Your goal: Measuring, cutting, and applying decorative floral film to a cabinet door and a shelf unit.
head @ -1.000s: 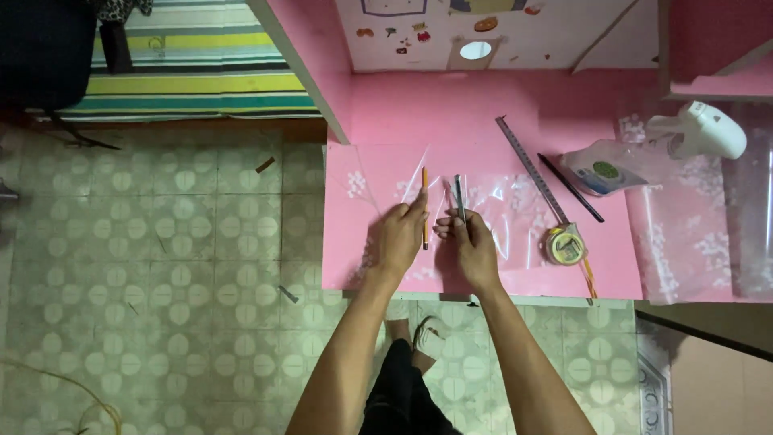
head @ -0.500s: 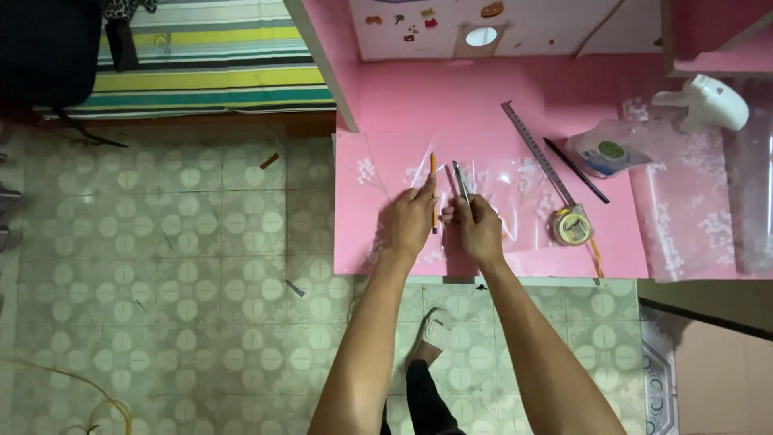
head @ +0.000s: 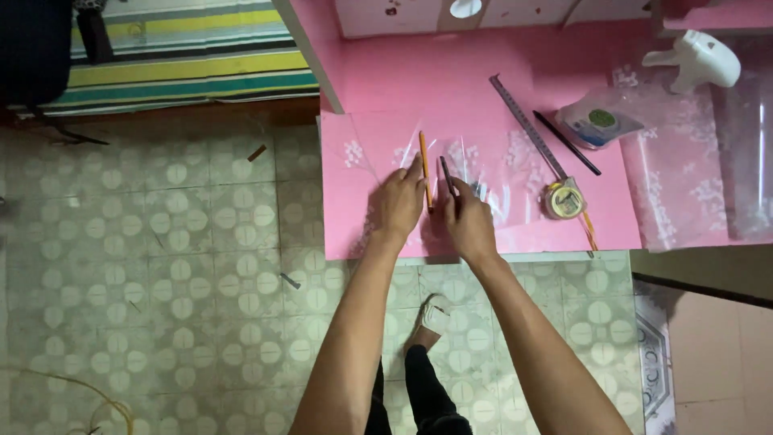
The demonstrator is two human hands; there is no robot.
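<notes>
Both hands rest near the front edge of the pink table (head: 515, 97), on a clear printed plastic sheet (head: 378, 153). Left hand (head: 400, 201) lies nearly flat, fingers loosely curled, fingertips touching a yellow pencil (head: 423, 165) that lies on the sheet. Right hand (head: 469, 221) is partly closed around a dark slim tool (head: 445, 174), whose kind I cannot tell. To the right lie a metal ruler (head: 527, 125) and a tape measure (head: 565, 200), well apart from the hands. Bare pink surface stretches beyond the sheet; tiled floor (head: 161, 266) lies below the edge.
</notes>
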